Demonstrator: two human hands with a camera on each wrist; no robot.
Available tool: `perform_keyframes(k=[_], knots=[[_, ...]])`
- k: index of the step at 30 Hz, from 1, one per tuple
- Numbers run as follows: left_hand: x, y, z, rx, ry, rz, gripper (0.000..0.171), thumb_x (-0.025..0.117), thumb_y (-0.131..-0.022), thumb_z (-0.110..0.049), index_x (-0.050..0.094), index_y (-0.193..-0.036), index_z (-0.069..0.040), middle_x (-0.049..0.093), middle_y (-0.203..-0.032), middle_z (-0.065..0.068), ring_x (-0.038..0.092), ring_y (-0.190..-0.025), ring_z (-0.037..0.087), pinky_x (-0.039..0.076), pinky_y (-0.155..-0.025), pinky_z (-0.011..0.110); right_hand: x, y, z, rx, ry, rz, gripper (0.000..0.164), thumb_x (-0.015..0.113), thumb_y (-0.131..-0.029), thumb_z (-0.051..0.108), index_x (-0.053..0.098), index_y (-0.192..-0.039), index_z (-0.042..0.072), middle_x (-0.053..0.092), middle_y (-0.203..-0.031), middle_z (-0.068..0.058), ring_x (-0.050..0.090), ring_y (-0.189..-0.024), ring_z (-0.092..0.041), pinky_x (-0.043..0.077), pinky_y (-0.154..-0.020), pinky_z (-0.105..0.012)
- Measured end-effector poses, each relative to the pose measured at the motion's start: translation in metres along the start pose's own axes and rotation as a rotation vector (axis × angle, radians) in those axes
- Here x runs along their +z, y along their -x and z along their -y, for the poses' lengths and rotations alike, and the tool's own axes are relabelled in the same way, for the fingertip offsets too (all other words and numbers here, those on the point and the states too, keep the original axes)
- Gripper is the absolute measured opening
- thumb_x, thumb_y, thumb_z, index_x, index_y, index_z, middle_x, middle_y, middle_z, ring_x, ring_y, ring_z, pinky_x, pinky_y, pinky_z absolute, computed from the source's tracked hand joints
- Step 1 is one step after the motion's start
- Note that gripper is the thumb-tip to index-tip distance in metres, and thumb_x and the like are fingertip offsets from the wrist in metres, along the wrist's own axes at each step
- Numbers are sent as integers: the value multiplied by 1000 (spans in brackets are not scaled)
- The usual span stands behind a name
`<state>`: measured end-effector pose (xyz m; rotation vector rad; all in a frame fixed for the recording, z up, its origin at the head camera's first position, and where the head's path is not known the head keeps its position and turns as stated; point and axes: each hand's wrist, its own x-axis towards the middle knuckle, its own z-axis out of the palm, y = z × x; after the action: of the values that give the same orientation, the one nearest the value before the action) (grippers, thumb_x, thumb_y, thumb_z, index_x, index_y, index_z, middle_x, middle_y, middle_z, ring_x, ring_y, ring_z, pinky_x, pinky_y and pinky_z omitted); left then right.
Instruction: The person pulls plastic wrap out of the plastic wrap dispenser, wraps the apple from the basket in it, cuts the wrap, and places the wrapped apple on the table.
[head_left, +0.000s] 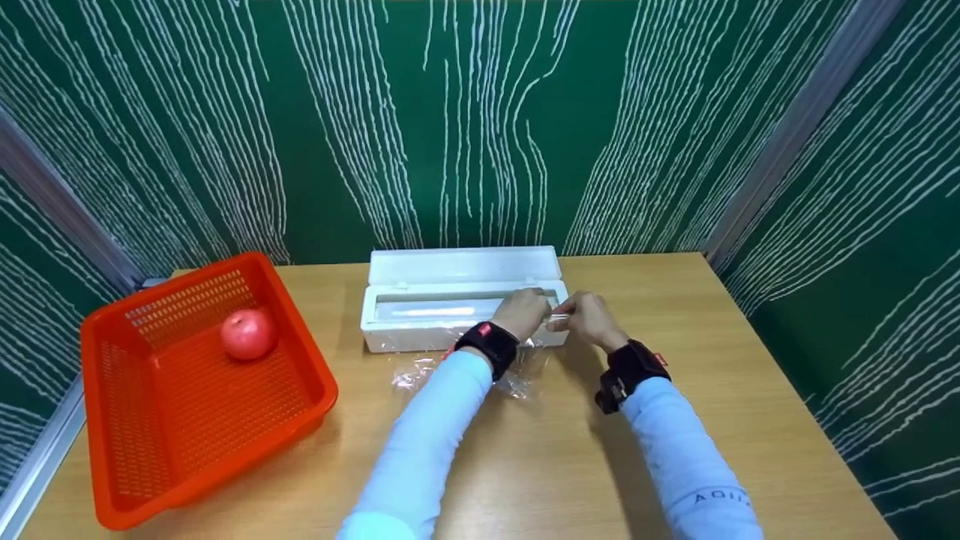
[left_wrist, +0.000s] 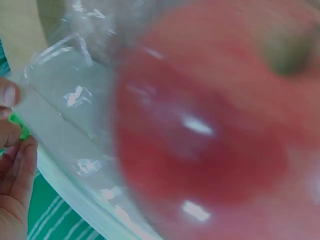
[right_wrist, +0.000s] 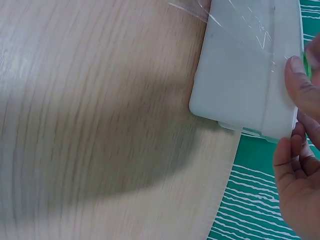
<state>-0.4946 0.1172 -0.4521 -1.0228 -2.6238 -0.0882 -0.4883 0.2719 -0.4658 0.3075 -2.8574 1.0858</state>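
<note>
Clear film (head_left: pixel 417 373) lay before the box (head_left: pixel 411 341): likely light, clingy, best edge-held. Left hand (head_left: pixel 521 313), right hand (head_left: pixel 594 322) adjoined it; finger opening, hold unclear.

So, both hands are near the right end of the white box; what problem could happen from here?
First, the clear film looks crumpled in front of the white box, so it may stick to itself or tear unevenly. Second, the red fruit fills much of the left wrist view, so that arm might knock it. Third, the left hand and right hand both work near one end, so the box could perhaps twist.
</note>
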Motion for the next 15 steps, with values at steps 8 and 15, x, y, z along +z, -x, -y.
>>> perform_keyframes(k=[8, 15], knots=[[-1, 8, 7, -16, 91, 36, 22, 56, -79, -11, 75, -81, -20, 64, -82, 3, 60, -71, 15, 51, -60, 26, -4, 6, -7, 74, -43, -18, 25, 80, -65, 15, 71, -82, -1, 60, -82, -14, 52, -79, -25, 41, -70, -30], [1, 10, 5, -98, 141, 22, 21, 57, -79, -12, 75, -84, -21, 64, -85, 1, 60, -74, 14, 51, -62, 26, -8, 8, -12, 19, -141, -9, 26, 76, -69, 8, 68, -90, -5, 62, -88, -20, 53, -81, -29, 41, -69, -26]])
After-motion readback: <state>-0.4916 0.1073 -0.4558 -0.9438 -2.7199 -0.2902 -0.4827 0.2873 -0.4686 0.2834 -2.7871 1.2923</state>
